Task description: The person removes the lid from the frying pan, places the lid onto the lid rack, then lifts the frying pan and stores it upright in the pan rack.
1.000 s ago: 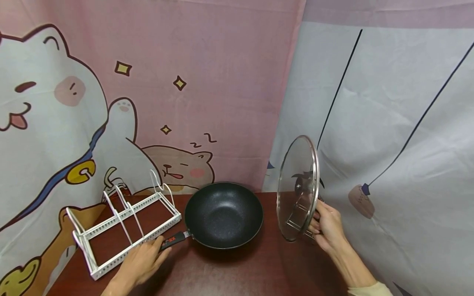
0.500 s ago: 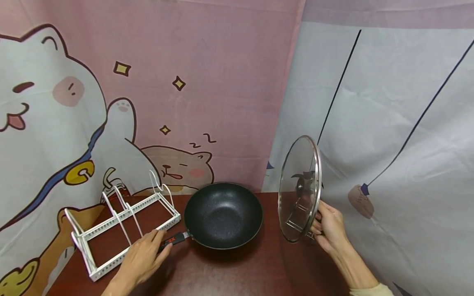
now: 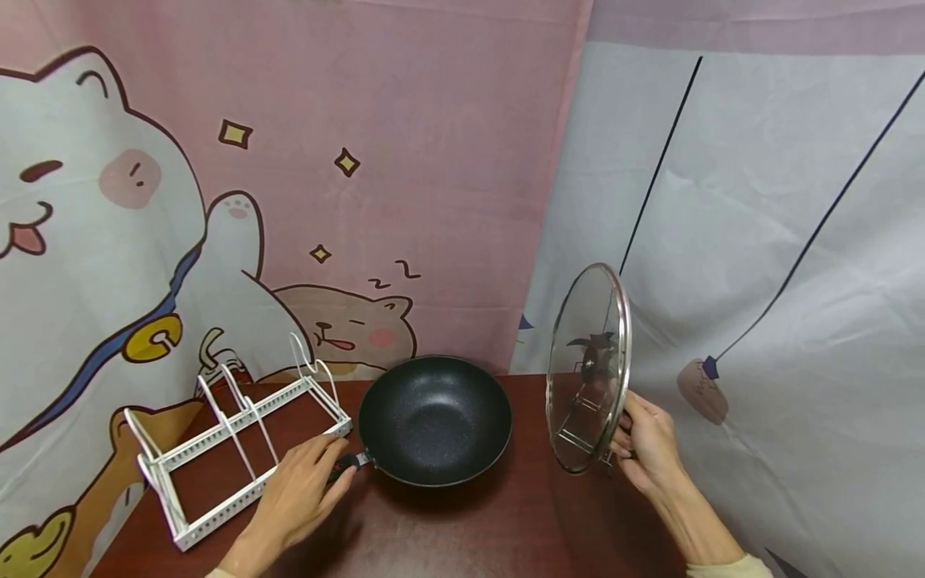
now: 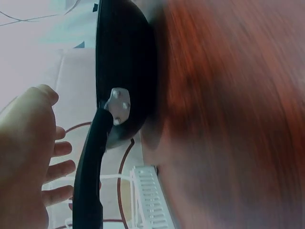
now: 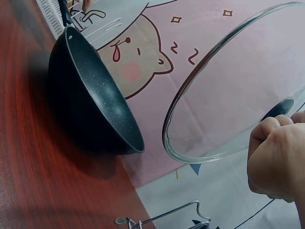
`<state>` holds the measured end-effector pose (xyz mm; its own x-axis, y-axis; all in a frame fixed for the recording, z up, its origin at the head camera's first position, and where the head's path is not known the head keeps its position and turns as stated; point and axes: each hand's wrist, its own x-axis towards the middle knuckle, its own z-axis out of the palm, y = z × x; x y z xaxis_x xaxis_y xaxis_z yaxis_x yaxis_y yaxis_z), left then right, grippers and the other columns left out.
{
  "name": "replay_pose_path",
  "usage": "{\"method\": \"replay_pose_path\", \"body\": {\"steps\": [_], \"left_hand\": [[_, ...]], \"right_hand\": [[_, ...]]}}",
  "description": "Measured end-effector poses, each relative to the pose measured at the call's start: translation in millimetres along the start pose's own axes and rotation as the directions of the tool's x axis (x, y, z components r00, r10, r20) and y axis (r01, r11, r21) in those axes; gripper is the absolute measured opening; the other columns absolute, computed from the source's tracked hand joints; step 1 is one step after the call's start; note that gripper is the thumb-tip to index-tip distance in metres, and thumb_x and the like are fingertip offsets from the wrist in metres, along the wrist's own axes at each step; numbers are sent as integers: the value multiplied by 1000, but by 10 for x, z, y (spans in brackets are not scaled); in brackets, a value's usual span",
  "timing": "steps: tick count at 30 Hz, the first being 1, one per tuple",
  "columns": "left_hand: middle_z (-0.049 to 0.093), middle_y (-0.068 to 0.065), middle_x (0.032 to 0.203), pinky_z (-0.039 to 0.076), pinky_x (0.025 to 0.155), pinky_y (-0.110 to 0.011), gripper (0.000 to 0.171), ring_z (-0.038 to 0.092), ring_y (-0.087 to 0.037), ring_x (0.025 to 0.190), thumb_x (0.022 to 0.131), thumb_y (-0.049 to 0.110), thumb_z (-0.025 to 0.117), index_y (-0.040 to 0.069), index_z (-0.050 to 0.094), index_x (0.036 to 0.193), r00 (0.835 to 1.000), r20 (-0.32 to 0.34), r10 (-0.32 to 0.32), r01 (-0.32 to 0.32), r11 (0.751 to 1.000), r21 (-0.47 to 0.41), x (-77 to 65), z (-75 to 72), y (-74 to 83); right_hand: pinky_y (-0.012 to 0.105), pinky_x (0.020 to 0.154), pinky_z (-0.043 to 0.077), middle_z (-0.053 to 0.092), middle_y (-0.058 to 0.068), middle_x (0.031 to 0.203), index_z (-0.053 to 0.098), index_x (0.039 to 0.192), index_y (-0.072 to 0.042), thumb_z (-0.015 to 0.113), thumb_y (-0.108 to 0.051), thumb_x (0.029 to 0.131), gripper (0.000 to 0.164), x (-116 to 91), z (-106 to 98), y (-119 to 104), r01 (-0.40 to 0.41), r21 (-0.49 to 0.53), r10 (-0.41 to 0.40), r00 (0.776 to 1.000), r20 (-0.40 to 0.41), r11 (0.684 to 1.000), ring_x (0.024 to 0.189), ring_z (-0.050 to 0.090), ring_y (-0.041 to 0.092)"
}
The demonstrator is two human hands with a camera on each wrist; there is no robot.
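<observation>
A black wok (image 3: 435, 421) stands on the table, its handle (image 4: 91, 167) pointing left toward my left hand (image 3: 299, 490). That hand hovers over the handle with loosely extended fingers; in the left wrist view its fingertips are right beside the handle, not wrapped round it. To the right, my right hand (image 3: 646, 441) grips the knob (image 5: 278, 109) of a clear glass lid (image 3: 581, 369) with a metal rim. The lid is held nearly upright, raised off the table, to the right of the wok.
A white rack (image 3: 238, 502) with upright wire dividers lies left of the wok, close to my left hand. A small metal wire stand (image 5: 167, 212) is behind the lid, seen through its glass in the head view. Cartoon-printed curtains (image 3: 455, 201) hang behind the table (image 3: 448, 530).
My left hand has moved right and slightly forward along the handle, covering more of it, and its fingers have loosened. The lid in my right hand has drifted slightly right. The wok stays put.
</observation>
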<state>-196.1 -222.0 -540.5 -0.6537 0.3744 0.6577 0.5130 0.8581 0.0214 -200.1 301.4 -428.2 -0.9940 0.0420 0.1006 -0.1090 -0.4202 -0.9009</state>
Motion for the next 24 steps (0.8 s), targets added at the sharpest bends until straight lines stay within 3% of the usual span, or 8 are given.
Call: {"method": "replay_pose_path", "body": {"steps": [14, 24], "left_hand": [[75, -12, 142, 59, 108, -58, 50, 74, -35, 132, 101, 35, 81, 9, 73, 143, 999, 26, 25, -24, 997, -69, 198, 217, 292], [74, -11, 146, 58, 115, -54, 56, 71, -33, 138, 103, 41, 80, 11, 70, 149, 997, 62, 49, -42, 994, -102, 390, 367, 549]], "right_hand": [[35, 57, 1, 40, -13, 63, 75, 89, -18, 58, -28, 120, 37, -25, -28, -60, -2, 9, 2, 999, -39, 1000, 55, 14, 10], [35, 58, 1, 41, -12, 62, 78, 94, -16, 58, -27, 120, 34, -40, -76, -77, 9, 21, -8, 999, -44, 1000, 58, 10, 13]]}}
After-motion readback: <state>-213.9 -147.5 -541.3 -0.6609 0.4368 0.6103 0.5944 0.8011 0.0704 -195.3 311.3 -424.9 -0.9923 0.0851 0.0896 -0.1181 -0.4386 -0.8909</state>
